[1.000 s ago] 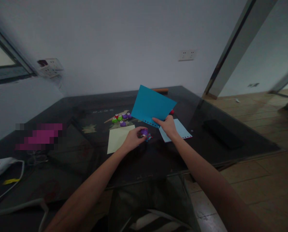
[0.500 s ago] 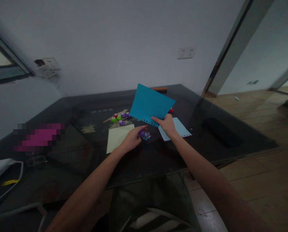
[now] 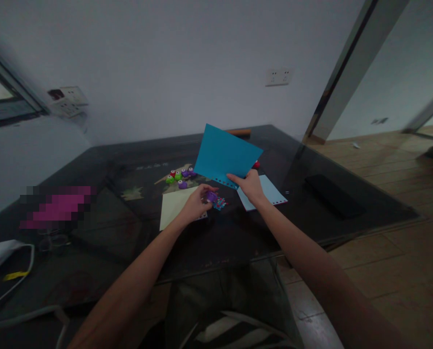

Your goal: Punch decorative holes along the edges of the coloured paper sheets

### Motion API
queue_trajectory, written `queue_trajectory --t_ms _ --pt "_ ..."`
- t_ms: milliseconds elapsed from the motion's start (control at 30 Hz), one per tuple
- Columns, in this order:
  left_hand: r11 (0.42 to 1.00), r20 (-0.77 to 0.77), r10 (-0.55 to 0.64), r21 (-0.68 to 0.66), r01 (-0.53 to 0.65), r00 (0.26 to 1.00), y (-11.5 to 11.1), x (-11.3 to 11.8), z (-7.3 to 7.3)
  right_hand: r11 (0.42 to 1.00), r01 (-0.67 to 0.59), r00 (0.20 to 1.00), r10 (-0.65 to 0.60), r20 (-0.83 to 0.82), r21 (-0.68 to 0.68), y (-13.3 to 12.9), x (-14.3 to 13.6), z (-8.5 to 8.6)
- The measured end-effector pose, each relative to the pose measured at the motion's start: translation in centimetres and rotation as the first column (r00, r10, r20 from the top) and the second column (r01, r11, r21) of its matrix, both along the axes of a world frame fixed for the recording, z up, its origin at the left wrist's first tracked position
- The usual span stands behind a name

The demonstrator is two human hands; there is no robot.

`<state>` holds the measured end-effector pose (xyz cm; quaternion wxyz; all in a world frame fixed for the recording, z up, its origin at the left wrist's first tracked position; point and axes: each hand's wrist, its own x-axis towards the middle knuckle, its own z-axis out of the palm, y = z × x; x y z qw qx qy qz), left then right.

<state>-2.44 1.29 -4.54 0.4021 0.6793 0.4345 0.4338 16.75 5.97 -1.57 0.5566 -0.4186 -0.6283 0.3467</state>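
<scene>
In my right hand (image 3: 250, 188) I grip a sheet of blue paper (image 3: 228, 154) by its lower edge, thumb on the near face. A row of small holes runs along that edge. My left hand (image 3: 197, 202) is closed on a small purple craft punch (image 3: 211, 197), held beside a little heap of coloured paper bits (image 3: 220, 203) on the table. Partly under my left hand lies a pale yellow sheet (image 3: 173, 206). A pale blue sheet (image 3: 269, 191), also holed along its near edge, lies under my right hand.
Several red, green and purple punches (image 3: 178, 177) stand behind the yellow sheet. A red item (image 3: 256, 165) shows behind the blue paper. A black case (image 3: 331, 196) lies on the right of the dark table (image 3: 238, 242); a white device (image 3: 0, 253) with a cable is at left.
My left hand has lifted slightly and turned, so the purple punch shows more plainly between its fingers. The right hand and blue paper are nearly unchanged.
</scene>
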Motion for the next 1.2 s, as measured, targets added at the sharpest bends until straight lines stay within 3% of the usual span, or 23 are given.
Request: queue_trajectory --t_ms 167,367,967,1200 --pt "0.981 0.229 0.055 -0.196 -0.009 0.972 0.01 -0.3 0.45 1.0 0.009 1.0 -0.009 -0.021 -0.014 0.43 0.01 -0.4" --pt "0.933 0.491 0.11 -0.351 0.08 0.864 0.14 -0.66 0.59 0.999 0.038 0.999 -0.038 -0.006 -0.003 0.3 0.01 -0.22" --pt "0.876 0.605 0.144 -0.447 0.184 0.783 0.18 -0.89 0.71 0.999 0.049 0.999 -0.049 -0.014 0.02 0.51 0.05 -0.52" --pt "0.868 0.579 0.102 -0.45 0.212 0.809 0.21 -0.87 0.53 0.999 0.049 0.999 -0.049 0.001 0.005 0.12 0.03 -0.01"
